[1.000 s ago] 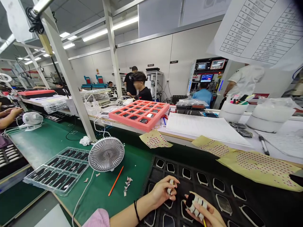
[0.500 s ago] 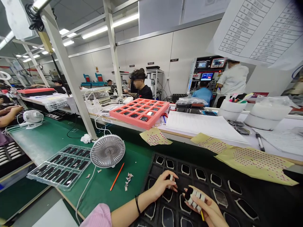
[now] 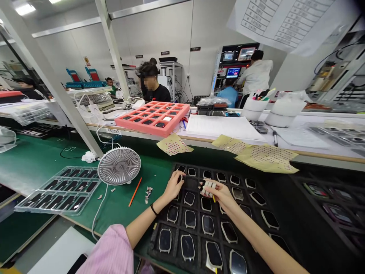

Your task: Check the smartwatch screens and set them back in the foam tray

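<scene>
The right hand [image 3: 221, 194] holds a small dark part [image 3: 207, 188] banded with white tabs, just above the upper middle of a black compartment tray [image 3: 152, 238]. The part looks light and stiff, and its dark face may be glass, so it is probably fragile and slippery; the white tabs or edges seem the safest places to take hold. The right hand's fingers [image 3: 216, 187] are closed in a pinch, pressing the part from its sides; the exact contact is partly hidden. The left hand [image 3: 173, 186] sits close by, its fingers [image 3: 179, 178] drawn together and reaching down to a tray cell near the top row. Whether they pinch anything is too small to tell. The tray's cells carry rounded dark-faced pieces [image 3: 188, 247] with pale rims, some with tabs. Beyond, on the green tabletop [image 3: 34, 160], lie paper scraps [image 3: 148, 194], an orange pencil [image 3: 135, 191], a small desk fan [image 3: 119, 166] and a clear tray of black pieces [image 3: 58, 192].
</scene>
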`<action>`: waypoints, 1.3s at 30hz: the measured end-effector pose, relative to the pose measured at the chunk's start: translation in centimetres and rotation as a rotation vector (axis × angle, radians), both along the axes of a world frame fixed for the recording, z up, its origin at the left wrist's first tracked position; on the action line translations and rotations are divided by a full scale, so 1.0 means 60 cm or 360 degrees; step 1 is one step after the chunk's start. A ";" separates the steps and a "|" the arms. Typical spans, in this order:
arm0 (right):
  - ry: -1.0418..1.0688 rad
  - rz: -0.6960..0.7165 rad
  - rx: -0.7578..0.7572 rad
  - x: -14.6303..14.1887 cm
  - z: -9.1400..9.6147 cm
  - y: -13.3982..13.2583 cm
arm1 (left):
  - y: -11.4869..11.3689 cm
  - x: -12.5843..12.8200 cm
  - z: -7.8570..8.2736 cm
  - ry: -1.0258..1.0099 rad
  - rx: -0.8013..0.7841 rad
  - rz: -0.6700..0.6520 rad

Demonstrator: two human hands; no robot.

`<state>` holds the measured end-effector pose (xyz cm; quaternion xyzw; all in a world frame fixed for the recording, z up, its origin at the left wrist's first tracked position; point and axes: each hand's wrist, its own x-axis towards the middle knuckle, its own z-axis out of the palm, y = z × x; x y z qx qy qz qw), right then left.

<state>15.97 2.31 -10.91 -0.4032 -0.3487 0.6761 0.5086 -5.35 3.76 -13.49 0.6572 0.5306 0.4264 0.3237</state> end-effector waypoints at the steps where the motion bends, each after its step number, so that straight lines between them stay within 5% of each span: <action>1: -0.0004 0.0014 0.0010 -0.006 -0.001 0.006 | 0.003 0.000 -0.004 0.0044 -0.0001 0.0010; 11: -0.0049 0.0140 0.0042 -0.034 -0.012 0.029 | 0.025 0.000 -0.014 0.0289 0.0069 -0.0082; 19: -0.0137 0.0313 0.0070 -0.016 -0.008 0.028 | -0.005 0.041 0.055 0.0232 0.0360 -0.0980; 28: -0.0387 0.0178 0.0209 0.046 -0.018 0.056 | 0.051 0.084 0.047 0.0303 0.0371 -0.0693; 35: -0.0940 -0.0001 0.0720 0.092 -0.038 0.079 | 0.066 0.122 0.016 0.0563 0.0382 -0.0802; 39: -0.1243 -0.0018 0.0914 0.091 -0.054 0.063 | 0.069 0.107 0.018 0.0666 0.0429 -0.0834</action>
